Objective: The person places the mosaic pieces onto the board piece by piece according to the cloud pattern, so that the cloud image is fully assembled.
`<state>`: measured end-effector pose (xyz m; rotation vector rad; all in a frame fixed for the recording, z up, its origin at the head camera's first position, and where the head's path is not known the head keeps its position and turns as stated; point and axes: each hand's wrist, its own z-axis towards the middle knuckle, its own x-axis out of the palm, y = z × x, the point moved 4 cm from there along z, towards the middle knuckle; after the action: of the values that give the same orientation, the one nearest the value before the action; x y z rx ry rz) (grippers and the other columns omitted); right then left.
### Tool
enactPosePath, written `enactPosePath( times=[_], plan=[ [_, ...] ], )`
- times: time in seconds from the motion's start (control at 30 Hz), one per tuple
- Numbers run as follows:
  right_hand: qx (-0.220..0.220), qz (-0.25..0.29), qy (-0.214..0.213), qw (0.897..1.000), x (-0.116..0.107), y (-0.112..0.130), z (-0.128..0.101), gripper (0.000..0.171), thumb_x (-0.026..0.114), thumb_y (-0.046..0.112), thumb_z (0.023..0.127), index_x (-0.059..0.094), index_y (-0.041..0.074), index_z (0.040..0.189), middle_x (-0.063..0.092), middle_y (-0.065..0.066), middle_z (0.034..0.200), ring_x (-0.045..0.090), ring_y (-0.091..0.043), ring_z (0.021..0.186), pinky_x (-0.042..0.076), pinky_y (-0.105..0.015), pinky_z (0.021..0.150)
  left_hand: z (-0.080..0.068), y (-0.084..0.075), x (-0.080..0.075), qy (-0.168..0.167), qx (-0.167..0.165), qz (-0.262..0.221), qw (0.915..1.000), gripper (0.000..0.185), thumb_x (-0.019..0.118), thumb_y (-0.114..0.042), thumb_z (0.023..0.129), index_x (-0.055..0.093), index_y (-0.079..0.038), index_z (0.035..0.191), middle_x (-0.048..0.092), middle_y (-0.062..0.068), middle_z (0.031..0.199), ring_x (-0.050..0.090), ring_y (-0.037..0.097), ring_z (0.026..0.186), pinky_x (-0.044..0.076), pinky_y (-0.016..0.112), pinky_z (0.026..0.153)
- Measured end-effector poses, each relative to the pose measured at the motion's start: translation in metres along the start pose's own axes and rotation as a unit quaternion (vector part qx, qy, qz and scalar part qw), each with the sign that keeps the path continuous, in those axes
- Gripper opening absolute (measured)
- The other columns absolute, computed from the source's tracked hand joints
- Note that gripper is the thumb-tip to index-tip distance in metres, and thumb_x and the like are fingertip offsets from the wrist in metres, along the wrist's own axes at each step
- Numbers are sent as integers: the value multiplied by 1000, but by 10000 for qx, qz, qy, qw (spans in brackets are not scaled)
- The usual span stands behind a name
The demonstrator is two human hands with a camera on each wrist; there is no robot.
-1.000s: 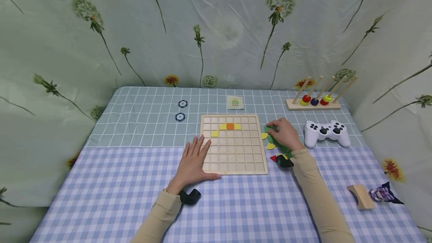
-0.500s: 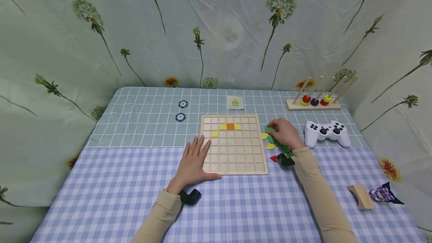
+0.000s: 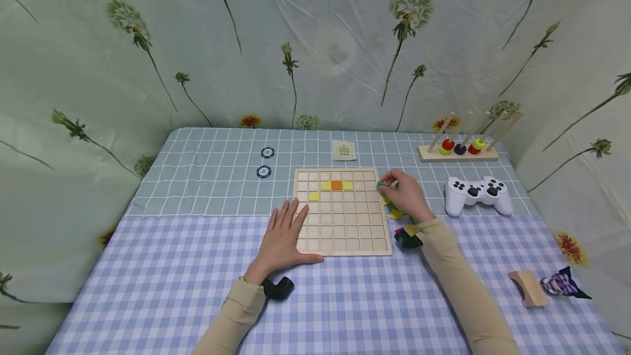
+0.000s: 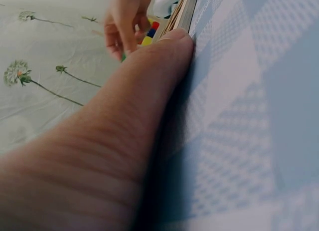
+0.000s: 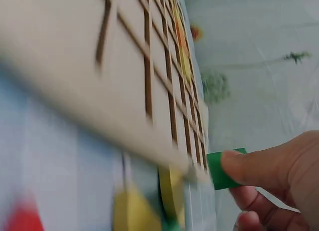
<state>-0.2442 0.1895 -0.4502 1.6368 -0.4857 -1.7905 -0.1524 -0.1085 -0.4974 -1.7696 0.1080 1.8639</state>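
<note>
A wooden grid board (image 3: 345,229) lies at the middle of the table. In its upper cells sit an orange square (image 3: 337,185) and yellow pieces (image 3: 314,196) beside and below it. My left hand (image 3: 281,237) rests spread over the board's left edge, the thumb at its front edge. With thumb and fingers, my right hand (image 3: 406,196) pinches a green square tile (image 5: 225,169), held up at the board's right edge. Beneath that hand lie yellow pieces (image 3: 396,213) and green ones, partly hidden. A red piece (image 5: 25,216) shows blurred in the right wrist view.
Behind the board lies a pattern card (image 3: 344,150). Two poker chips (image 3: 263,171) are at the left. To the right stand a peg rack with coloured beads (image 3: 458,153) and a white game controller (image 3: 477,193). A wooden arch block (image 3: 529,287) and a small printed pouch (image 3: 562,284) lie front right.
My right hand has lifted the green tile from the loose pieces and moved left to the board's right edge. The left hand has stayed still.
</note>
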Motion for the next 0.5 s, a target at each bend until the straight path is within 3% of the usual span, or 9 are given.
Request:
enactPosePath(
  times=[0.17,0.5],
  plan=[
    [-312,520,282,9978,25,27,2,13,71,10,86,64,4,94,59,-6,82,41,-17,56,36,-31,52,0,0,-1,-27,-7,16,10000,119,61,-80,64,21,-12,153,10,13,157,2,31,143,-1,46,113],
    [-248,861,611,9941,71,63,10,13,77,15,81,65,11,81,61,1,77,48,-17,60,40,-30,56,-1,0,1,16,-17,-41,10000,119,62,-80,64,21,-12,152,9,13,157,1,31,143,-2,46,113]
  ],
)
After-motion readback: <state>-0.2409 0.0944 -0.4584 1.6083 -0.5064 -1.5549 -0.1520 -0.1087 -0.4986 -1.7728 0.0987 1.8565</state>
